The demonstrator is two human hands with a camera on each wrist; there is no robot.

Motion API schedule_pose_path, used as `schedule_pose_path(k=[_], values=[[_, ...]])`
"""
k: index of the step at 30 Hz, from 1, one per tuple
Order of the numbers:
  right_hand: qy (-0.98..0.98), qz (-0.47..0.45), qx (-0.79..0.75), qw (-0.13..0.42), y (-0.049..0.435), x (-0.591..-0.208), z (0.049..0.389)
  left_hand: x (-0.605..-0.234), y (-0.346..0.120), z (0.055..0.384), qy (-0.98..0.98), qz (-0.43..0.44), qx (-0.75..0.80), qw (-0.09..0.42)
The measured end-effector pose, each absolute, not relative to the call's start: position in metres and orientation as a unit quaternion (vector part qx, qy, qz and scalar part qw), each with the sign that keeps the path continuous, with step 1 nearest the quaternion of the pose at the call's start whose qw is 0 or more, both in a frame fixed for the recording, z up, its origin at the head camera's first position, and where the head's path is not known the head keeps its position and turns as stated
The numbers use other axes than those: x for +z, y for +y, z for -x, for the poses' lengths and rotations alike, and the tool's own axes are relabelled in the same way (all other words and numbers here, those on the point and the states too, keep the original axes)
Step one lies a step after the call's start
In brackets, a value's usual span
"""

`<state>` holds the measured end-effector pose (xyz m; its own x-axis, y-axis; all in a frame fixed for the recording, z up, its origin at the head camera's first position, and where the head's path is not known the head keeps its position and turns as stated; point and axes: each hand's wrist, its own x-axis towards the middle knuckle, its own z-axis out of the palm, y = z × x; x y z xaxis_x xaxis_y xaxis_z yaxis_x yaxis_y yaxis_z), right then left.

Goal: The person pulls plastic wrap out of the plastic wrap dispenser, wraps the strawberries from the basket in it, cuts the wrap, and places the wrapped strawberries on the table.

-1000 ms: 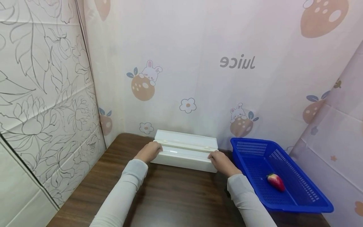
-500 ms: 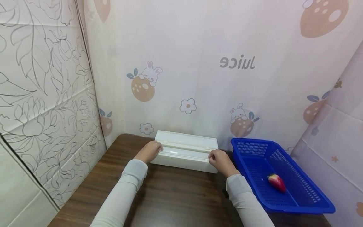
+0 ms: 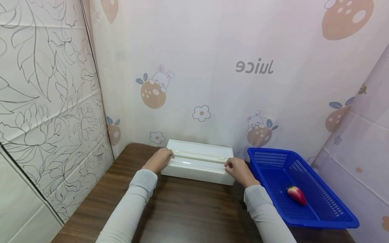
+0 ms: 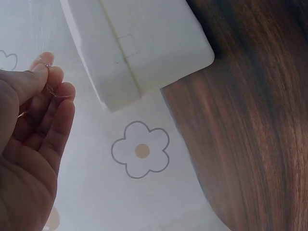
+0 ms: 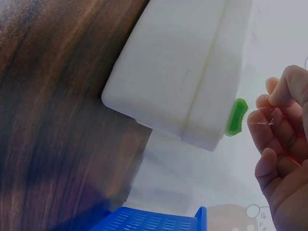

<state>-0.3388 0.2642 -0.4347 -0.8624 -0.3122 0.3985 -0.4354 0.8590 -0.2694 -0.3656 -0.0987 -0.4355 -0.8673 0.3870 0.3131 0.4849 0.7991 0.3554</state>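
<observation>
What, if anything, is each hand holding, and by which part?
Thin clear film, apparently one sheet: the left hand pinches it by one end between thumb and fingers, the right hand by the other. Neither hand grips the white box.

Long off-white sleeves (image 3: 123,211), wide pale-grey cuffs (image 3: 146,183), seemingly folded back, bare hands (image 3: 158,160)

— What do we see under the smooth white plastic box (image 3: 197,176)?
— A softly glossy wood-grain table (image 3: 188,209). And near the box?
— We see shiny clear film (image 4: 47,63) and a plastic basket (image 3: 319,223).
</observation>
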Motion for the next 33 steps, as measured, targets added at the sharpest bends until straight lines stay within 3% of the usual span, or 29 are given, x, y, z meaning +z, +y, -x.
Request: schedule_pose_path(k=[24, 33], values=[[-0.932, -0.199, 0.242, 0.181, 0.2689, -0.4302, 0.3363, -0.4317, -0.0959, 0.3609, -0.923, 0.236, -0.277, 0.128], [-0.929, -0.220, 0.246, 0.166, 0.2709, -0.4308, 0.3346, -0.4319, -0.0988, 0.3595, -0.920, 0.238, -0.297, 0.091]])
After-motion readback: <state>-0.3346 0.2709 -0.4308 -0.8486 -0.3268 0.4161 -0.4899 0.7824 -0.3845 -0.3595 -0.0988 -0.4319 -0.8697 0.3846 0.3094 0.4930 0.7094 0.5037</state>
